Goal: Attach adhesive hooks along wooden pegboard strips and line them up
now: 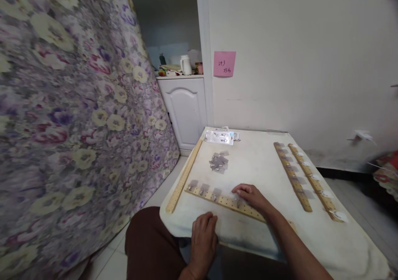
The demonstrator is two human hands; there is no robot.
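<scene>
My right hand [251, 196] is over a pale wooden strip with rows of holes [226, 201], its thumb and fingers pinched at a clear-backed metal hook [238, 202]. Three similar hooks sit along the strip's left part, among them a clear-backed hook [215, 195]. Near the table's front edge rests my left hand [203, 234], fingers curled in and nothing seen in them. Beyond the strip lies a loose pile of clear-backed hooks [219, 162].
A bare perforated strip [183, 178] lies along the table's left side. On the right are a strip with clear hooks [292, 176] and another with white pieces [315, 182]. Clear packaging [218, 137] lies at the back. A floral curtain [77, 126] hangs left.
</scene>
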